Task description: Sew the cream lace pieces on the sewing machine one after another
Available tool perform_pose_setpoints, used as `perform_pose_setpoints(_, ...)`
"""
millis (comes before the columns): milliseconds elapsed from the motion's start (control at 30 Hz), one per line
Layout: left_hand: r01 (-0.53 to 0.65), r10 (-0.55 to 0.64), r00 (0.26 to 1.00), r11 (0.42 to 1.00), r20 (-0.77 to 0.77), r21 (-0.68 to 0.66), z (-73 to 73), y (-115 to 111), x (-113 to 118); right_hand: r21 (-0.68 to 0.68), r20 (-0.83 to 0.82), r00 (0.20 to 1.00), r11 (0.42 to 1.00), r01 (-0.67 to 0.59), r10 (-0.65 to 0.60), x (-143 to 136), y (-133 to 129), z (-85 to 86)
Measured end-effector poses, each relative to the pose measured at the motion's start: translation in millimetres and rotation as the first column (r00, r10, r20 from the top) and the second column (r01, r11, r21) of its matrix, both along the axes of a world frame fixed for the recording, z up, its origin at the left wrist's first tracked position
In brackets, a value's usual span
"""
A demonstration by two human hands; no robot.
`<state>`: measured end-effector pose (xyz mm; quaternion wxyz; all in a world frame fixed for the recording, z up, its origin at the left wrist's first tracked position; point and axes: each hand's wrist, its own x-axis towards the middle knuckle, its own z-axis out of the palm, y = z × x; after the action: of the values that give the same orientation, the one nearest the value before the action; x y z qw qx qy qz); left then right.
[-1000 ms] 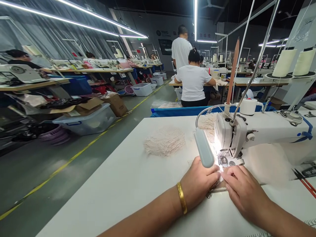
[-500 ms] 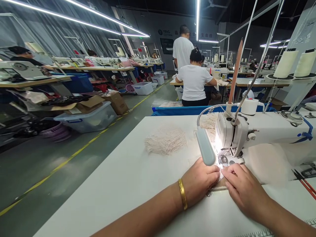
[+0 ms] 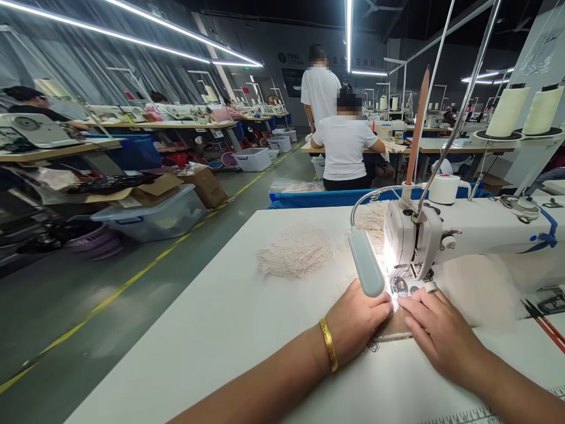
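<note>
Both hands meet at the needle area of a white sewing machine [image 3: 494,224], under bright light. My left hand [image 3: 359,315], with a gold bracelet [image 3: 328,344] at the wrist, is closed, fingertips pressed together left of the presser foot. Opposite it, my right hand [image 3: 445,338] has bent fingers and the thumb pressed close at the front of the foot. Glare and the fingers hide what they hold. A grey-green lamp head [image 3: 367,262] hangs just above the left hand. Pale sheer fabric [image 3: 479,288] lies under the machine arm.
A heap of cream openwork pieces [image 3: 293,252] lies on the white table [image 3: 220,341]; another heap [image 3: 371,221] sits behind the lamp. Red-handled snips [image 3: 547,327] and a ruler [image 3: 468,417] are at right. Thread cones [image 3: 507,112] stand behind. A seated co-worker [image 3: 346,147] is ahead.
The fingers of my right hand have shifted slightly right, opening a small gap from the left fingertips. My left hand stays nearly still. The view has turned slightly.
</note>
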<state>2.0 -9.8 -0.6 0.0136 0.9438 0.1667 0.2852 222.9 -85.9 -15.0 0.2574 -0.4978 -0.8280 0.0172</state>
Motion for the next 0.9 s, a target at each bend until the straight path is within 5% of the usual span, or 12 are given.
perform_pose_setpoints(900,-0.035,0.034,0.999,0.999,-0.035,-0.017,-1.4,7.1,0.0,0.018,0.105,0.994,0.999,0.041,-0.042,-3.8,5.5,-3.0)
